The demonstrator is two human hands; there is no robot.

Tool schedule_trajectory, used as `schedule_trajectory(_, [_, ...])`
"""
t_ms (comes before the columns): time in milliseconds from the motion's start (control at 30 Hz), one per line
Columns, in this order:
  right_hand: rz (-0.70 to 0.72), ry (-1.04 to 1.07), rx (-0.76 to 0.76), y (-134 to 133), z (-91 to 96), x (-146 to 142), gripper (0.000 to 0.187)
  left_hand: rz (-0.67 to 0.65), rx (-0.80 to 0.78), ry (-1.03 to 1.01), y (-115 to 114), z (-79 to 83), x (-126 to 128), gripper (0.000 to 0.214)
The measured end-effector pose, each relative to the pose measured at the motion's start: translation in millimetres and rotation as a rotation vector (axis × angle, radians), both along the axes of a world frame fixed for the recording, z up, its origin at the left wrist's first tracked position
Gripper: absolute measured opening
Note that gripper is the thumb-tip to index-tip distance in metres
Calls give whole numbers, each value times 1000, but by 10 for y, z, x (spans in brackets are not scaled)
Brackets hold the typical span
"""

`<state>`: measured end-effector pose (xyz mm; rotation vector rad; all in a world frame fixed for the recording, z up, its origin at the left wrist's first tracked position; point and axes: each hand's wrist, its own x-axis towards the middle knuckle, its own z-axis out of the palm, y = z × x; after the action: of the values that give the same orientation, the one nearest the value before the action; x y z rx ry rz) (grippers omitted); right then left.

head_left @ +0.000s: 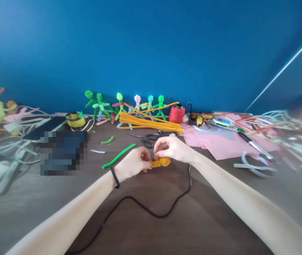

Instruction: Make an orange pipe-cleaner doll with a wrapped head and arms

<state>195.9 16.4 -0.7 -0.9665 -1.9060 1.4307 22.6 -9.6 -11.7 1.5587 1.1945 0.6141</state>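
Observation:
Both my hands meet over the middle of the brown table (pixel 151 212). My left hand (pixel 133 163), with a black band on its wrist, is closed in a pinch on the left end of a coiled orange pipe cleaner (pixel 161 162). My right hand (pixel 170 148) is closed over the top of the same coil, fingers curled down onto it. A loose green pipe cleaner (pixel 118 156) lies just left of my left hand. Black scissors (pixel 148 140) lie right behind my hands.
A bundle of orange pipe cleaners (pixel 151 123) and a row of pipe-cleaner figures (pixel 124 106) stand at the blue wall. Red thread spool (pixel 176 114), pink paper sheets (pixel 214 143), a pen (pixel 251 145), a black cable (pixel 145 209), a yellow tape roll (pixel 75 119) and cluttered strips surround them.

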Motion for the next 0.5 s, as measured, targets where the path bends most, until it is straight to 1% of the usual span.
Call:
schedule_trajectory(100, [-22, -28, 37, -4, -2, -8, 12, 68, -9, 3, 0, 9, 12, 16])
schedule_trajectory(200, [-47, -23, -2, 4, -19, -13, 14, 128, -20, -32, -9, 24, 32, 20])
schedule_trajectory(267, [-63, 8, -67, 13, -35, -13, 16, 146, -21, -58, -17, 38, 44, 21])
schedule_trajectory(367, [-70, 72, -206, 32, -66, -9, 18, 161, -10, -65, -28, 51, 59, 21])
schedule_trajectory(433, [-65, 108, -295, 46, -86, -2, 19, 170, 1, -68, -32, 46, 63, 22])
schedule_trajectory(500, [-61, 140, -353, 54, -96, 3, 20, 163, 14, -75, -31, 29, 64, 22])
